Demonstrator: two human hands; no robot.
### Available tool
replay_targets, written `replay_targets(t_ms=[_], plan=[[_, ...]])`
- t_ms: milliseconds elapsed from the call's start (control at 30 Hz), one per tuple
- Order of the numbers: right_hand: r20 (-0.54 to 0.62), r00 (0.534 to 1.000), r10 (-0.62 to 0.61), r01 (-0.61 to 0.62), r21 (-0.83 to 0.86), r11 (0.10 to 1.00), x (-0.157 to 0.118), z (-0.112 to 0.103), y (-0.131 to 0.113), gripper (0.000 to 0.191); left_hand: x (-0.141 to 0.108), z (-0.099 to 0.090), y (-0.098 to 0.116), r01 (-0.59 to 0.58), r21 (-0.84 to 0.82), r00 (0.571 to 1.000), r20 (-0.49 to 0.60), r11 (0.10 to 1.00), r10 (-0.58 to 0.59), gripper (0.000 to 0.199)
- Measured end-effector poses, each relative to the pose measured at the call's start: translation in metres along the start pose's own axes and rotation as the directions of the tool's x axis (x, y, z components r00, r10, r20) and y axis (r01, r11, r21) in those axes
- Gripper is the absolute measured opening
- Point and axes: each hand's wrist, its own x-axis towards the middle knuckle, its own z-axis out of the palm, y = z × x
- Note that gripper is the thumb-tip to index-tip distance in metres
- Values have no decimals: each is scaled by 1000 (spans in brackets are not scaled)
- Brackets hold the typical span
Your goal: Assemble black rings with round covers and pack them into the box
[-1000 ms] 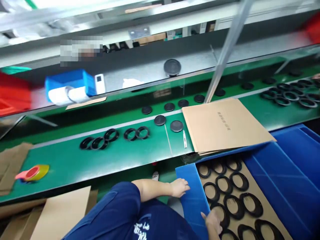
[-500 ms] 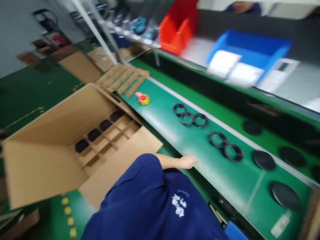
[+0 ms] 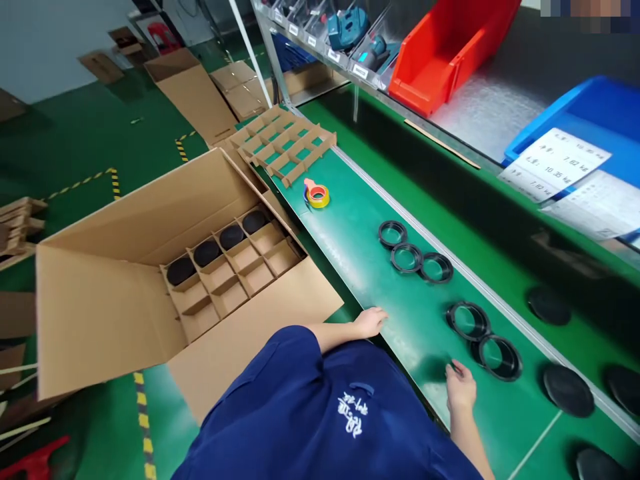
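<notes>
My left hand (image 3: pixel 371 322) rests on the near edge of the green workbench (image 3: pixel 345 260), its fingers loosely bent over the surface with nothing visible in them. Above the bench and further right, my right hand (image 3: pixel 461 387) has its thumb and fingers pinched together. A small dark bit shows at those fingertips, too small to name. Beside the right hand lie a black ring (image 3: pixel 497 357) and another black ring (image 3: pixel 469 321), touching each other. Further along the bench, a group of three black rings (image 3: pixel 407 257) lies flat.
An open carton (image 3: pixel 100 313) with cardboard dividers stands at left, black round pieces (image 3: pixel 207 253) in its back row. A tape roll (image 3: pixel 318 195) and a cardboard divider grid (image 3: pixel 290 143) lie on the bench's far end. Black discs (image 3: pixel 569 390) lie at right. Red bin (image 3: pixel 425 73) and blue bin (image 3: pixel 600 120) stand on the shelf.
My right hand has come into view over the bench. My left hand stays at the bench edge. The view has shifted, so the carton and rings appear further right and sharper.
</notes>
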Motion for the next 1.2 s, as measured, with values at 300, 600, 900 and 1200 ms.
replay_targets(t_ms=[300, 600, 900, 1200], plan=[[49, 980, 192, -196, 120, 973, 50, 16, -1, 53, 16, -22, 5, 29, 120, 986, 157, 992, -48, 33], [166, 979, -121, 118, 25, 993, 12, -1, 14, 58, 42, -28, 59, 196, 229, 965, 129, 954, -229, 23], [481, 771, -418, 434, 84, 897, 37, 38, -77, 68, -30, -79, 43, 347, 374, 929, -9, 860, -371, 34], [179, 766, -618, 624, 26, 781, 32, 22, 106, 64, 40, 27, 76, 403, 252, 914, -51, 880, -403, 102]])
